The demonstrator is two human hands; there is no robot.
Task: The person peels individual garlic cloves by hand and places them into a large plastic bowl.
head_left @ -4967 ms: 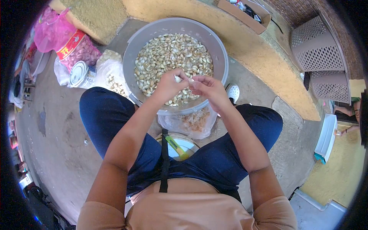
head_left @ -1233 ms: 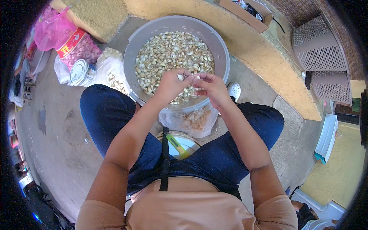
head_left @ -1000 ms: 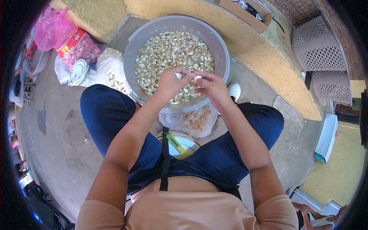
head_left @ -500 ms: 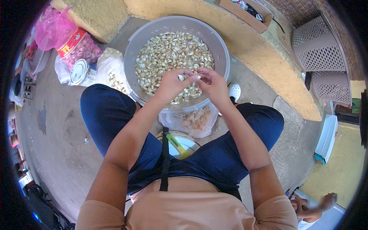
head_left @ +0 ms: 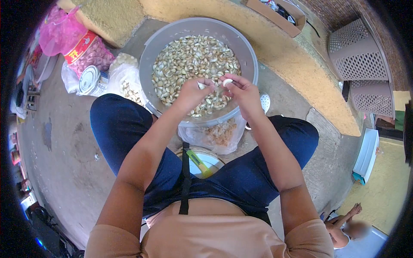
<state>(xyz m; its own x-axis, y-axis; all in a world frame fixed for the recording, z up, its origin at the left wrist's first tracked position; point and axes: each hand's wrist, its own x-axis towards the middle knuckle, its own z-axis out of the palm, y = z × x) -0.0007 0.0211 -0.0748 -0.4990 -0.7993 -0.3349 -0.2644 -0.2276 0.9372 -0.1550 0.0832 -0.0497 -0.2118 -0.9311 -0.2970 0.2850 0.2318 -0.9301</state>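
A large grey tub in front of me holds a mass of garlic cloves. Over its near side, my right hand pinches a pale, peeled-looking garlic clove between thumb and fingers. My left hand is closed just to the left, a small gap away, with a white garlic clove showing at its fingers. Below the tub's near rim lies a clear plastic bag with brownish garlic skins in it.
A yellow-green cutter rests on a round white lid between my legs. To the left stand a pink net sack, a tin can and a bag of peeled cloves. A low yellow wall runs right. Another person sits lower right.
My hands have drawn slightly apart; the right has shifted right, its clove now plainly visible at the fingertips. The other person's arm has risen.
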